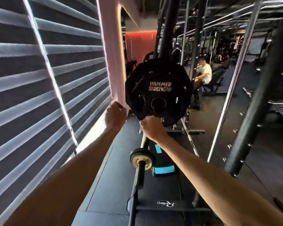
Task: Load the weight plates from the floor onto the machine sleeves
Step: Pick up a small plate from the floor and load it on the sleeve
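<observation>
Plate loading, in progress: black weight plate (pixel 158 92) raised at chest height, apparently at or on a sleeve, its seat hidden.

Plate marked "HAMMER STRENGTH", lower text partly covered. Right hand (pixel 151 128) clamped on its bottom rim; left hand (pixel 115 116) curled just beside its left edge, contact unclear. Probable next: push it home. Barbell (pixel 140 162) collar below reads "ROGUE".

Striped window blinds (pixel 39 79) glow at left; dark rubber floor (pixel 108 185), red-lit wall (pixel 140 44) beyond.
</observation>
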